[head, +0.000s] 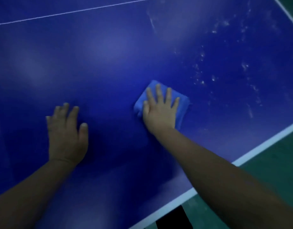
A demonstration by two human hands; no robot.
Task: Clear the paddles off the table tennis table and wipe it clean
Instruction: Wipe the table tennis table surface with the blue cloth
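Left hand (67,133) braces flat, fingers spread, lower left; right hand (159,109) presses folded blue cloth (180,103) flat onto table (109,55), white smudges (208,71) upper right.

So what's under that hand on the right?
A folded blue cloth lies under the right hand, flat on the blue table. The table under the cloth is covered, so any dirt there can't be seen.

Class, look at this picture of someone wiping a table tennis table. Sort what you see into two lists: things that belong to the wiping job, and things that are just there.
Part of the job:
blue cloth
right hand pressing it
left hand flat on the table
table tennis table
whitish smudges

Just there:
green floor
dark object below the table edge
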